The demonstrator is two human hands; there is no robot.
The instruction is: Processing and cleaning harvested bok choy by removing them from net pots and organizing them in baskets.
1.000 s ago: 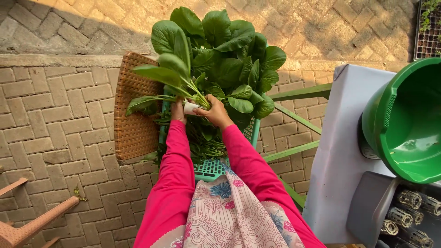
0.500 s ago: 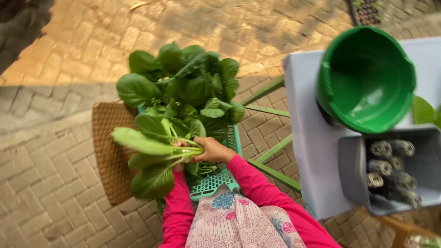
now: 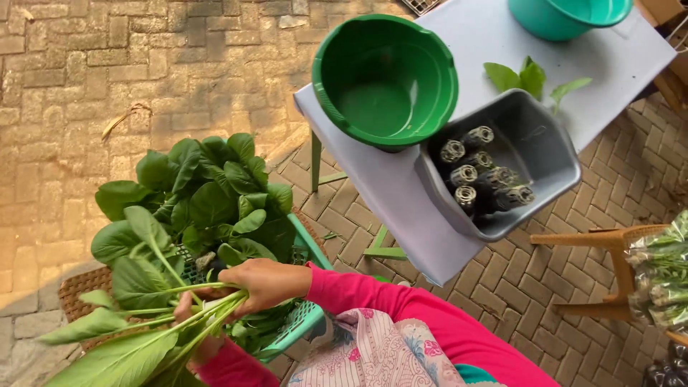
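Gripping leafy greens (image 3: 136, 315), right hand (image 3: 261, 283), left hand (image 3: 193, 330), over basket edge (image 3: 312, 247)

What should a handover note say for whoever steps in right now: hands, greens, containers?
Right hand: closed around the stems of a bunch of leafy greens, leaves pointing left.
Left hand: under the same stems, mostly hidden by them; grip cannot be told.
Green basket: full of loose greens, in front of the person, over a woven mat.
Table: empty green bowl, grey tub with dark rolls, a few loose leaves, teal bowl at the far edge.
Done: one bunch gathered. Left: most greens sit in the basket.
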